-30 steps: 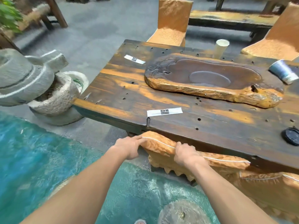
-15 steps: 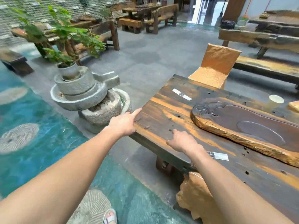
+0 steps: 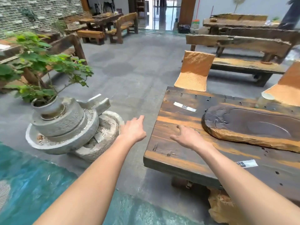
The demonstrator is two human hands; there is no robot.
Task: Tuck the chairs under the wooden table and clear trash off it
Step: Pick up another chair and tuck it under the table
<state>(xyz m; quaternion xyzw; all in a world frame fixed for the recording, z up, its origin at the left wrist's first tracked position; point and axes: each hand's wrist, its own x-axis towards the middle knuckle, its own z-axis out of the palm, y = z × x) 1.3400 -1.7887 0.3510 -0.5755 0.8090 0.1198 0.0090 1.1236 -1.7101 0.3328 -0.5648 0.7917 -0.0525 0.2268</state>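
While both hands are held open and empty, the right hand [image 3: 189, 138] is spread above the wooden table [image 3: 175, 153] and the left hand [image 3: 134, 130] beside its end. Two paper wrappers [image 3: 185, 106] [image 3: 247, 164] are left lying on it.

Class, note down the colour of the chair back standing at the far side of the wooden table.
The chair back is light orange-tan; the head view shows it.

Lying on the table [image 3: 170, 153]: two wrappers [image 3: 184, 106], tray [image 3: 253, 127] to their right; chair [image 3: 194, 70] standing behind.
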